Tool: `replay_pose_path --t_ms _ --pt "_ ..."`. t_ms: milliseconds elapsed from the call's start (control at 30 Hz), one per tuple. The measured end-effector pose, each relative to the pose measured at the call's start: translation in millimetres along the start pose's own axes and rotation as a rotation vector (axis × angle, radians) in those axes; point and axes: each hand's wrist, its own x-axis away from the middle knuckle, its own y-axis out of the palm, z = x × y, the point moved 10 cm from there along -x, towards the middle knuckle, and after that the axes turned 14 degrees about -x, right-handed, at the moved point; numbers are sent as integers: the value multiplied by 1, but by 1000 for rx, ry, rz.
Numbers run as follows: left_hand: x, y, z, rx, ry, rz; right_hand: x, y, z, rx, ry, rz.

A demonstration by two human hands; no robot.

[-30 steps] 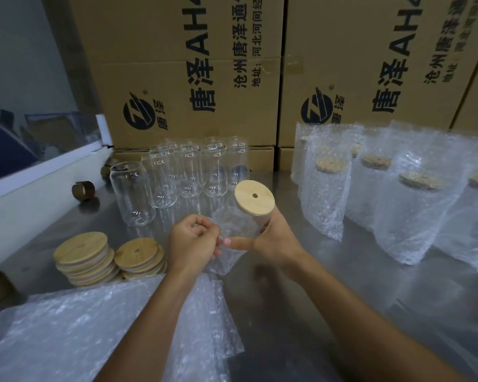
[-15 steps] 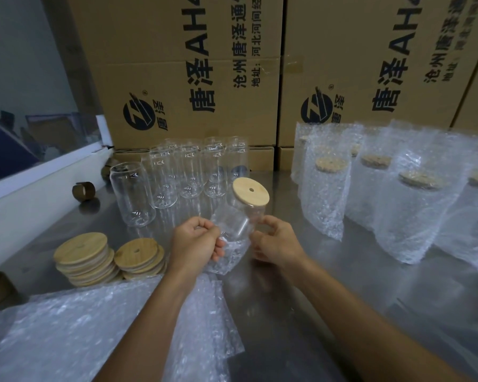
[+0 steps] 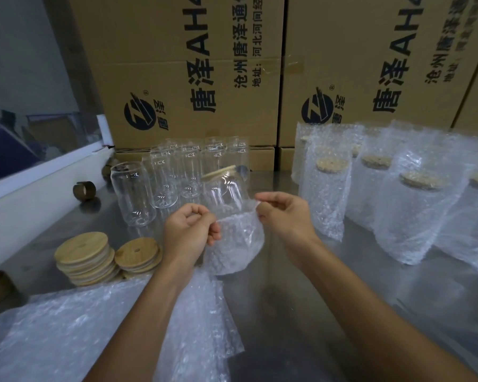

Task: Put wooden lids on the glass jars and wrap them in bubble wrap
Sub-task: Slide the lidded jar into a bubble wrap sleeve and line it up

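Note:
A glass jar (image 3: 226,194) with a wooden lid (image 3: 218,171) stands half inside a bubble wrap bag (image 3: 233,244) above the steel table. My left hand (image 3: 189,230) pinches the bag's left rim. The bag's right rim is pinched by my right hand (image 3: 283,213). The jar's lower half is inside the bag; its upper half and lid stick out. Several bare jars (image 3: 160,183) stand behind, without lids. Two stacks of wooden lids (image 3: 86,257) lie at the left.
Several wrapped, lidded jars (image 3: 384,194) stand at the right. A pile of bubble wrap bags (image 3: 66,334) lies at the front left. Cardboard boxes (image 3: 191,73) wall off the back. Brown tape rolls (image 3: 84,190) sit by the white ledge at the left.
The lidded jar has gone down from my right hand into the bag. My right hand let go of the jar and took the bag's right rim.

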Motion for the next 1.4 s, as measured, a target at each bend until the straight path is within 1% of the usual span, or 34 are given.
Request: replay_pose_path --t_ms 133,233,367,500,567,700,833,900,1033,1100,1233,1300,1400 --pt "1 -1 4 -1 24 22 0 0 -7 11 -12 -8" --pt "3 -2 7 -29 73 49 2 3 -1 5 -1 -28" --pt "7 -4 16 -19 156 73 0 5 6 16 -32 -50" --pt "15 -3 30 -90 300 118 -1 4 25 3 50 -73" --pt "18 0 30 -151 324 125 1 5 35 -11 110 -83" --pt "15 6 17 -277 232 98 1 1 50 15 160 -70" --pt "2 2 2 -374 41 80 -1 -1 56 1 185 -30" --pt "-2 -2 -3 -405 -21 65 -2 -2 57 10 189 -16" --pt "-4 -10 -7 -513 -45 48 -1 -2 57 58 218 -24" --pt "-7 -12 -13 -496 -97 37 0 -1 55 58 231 -39" --pt "-10 -7 -26 -482 -185 -69 4 1 50 43 246 -51" --pt "-11 -8 -28 -506 -170 -68 5 4 49 57 247 -70" --pt "-14 -11 -31 -529 -123 -25 5 4 51 67 257 -92"
